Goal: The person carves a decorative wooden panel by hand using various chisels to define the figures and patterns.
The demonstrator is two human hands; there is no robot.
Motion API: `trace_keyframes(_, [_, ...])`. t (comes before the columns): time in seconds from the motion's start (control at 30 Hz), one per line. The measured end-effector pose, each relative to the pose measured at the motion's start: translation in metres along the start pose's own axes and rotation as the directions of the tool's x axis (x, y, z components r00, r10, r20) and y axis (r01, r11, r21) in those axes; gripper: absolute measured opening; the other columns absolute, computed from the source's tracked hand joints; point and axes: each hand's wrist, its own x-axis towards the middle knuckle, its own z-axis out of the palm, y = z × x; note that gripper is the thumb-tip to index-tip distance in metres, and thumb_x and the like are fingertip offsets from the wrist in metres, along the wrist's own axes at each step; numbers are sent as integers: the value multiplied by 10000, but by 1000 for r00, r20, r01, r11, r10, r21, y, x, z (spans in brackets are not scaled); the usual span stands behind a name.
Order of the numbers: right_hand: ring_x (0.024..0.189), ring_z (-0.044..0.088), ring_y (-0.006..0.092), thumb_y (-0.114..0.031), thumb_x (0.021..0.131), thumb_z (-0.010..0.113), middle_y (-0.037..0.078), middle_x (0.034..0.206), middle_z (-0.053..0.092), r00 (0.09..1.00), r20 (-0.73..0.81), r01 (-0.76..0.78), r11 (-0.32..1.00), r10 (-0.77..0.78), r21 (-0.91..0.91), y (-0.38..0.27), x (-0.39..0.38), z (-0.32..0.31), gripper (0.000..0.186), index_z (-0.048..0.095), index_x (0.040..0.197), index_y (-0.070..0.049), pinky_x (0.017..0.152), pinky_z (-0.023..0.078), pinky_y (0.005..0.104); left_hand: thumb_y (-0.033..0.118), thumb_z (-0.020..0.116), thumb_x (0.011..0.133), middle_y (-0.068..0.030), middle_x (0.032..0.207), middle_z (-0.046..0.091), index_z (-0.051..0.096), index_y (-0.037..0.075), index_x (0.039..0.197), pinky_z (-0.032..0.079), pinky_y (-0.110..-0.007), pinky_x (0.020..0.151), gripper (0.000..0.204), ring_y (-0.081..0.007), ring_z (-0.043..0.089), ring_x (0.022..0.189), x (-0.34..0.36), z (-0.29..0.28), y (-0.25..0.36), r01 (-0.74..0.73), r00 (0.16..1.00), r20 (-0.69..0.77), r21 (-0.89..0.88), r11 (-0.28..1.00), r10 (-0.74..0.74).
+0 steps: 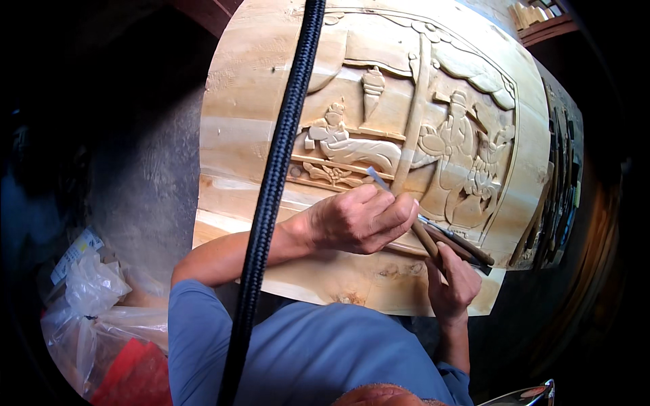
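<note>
A pale wooden panel (237, 152) carved in relief with figures, a post and draped curtains lies before me. My left hand (365, 216) is closed around the shaft of a carving chisel (378, 178), its flat metal blade sticking out toward the carving beside the post. Lower right, my right hand (455, 281) grips the end of the chisel's brown wooden handle (425, 239). Right beside that handle, further chisels (467, 246) with dark handles lie on the panel. My left fist hides the middle of the chisel.
A row of many long carving tools (558, 183) lies along the right side. Across the view runs a black braided cable (271, 176). On the lower left is a clear plastic bag (95, 291) with red material (135, 372) at its base. Wooden pieces (531, 15) sit far right.
</note>
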Motion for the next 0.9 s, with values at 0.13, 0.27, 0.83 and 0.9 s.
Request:
trace_keyframes(0.13, [806,814,351,74,843,867,244,1026,826,995,-94,48,995,-40,88,-23,18,-6,488,786,1323,37,720,635,387,217,722,905,-36,1195,709,779,73,1193,496,-329,865,327,-174,639,998,6,3,-24,-4,992,-130,-50,999,-3])
trace_keyframes(0.27, [1010,842,437,169,881,769,276,1126,827,994,-95,-53,997,58,49,-55,32,5,463,767,1334,74,886,664,440,501,557,1144,-66,1110,722,775,55,1163,561,-445,1009,498,-254,688,1006,21,8,-47,-14,979,-196,-353,936,-59])
trace_keyframes(0.83, [943,863,358,216,776,758,262,1069,842,995,33,-99,949,93,299,-41,98,-5,469,801,1225,86,853,678,393,558,701,997,-51,774,456,516,117,731,406,-400,679,548,-245,508,713,42,37,-57,222,960,-21,-548,807,-279])
trace_keyframes(0.9, [940,864,358,206,787,773,264,1055,840,993,59,-117,947,104,300,-39,101,-8,449,801,1220,89,847,679,393,525,678,1024,-56,782,484,540,114,744,422,-405,702,517,-250,527,734,41,35,-59,234,962,11,-546,804,-273])
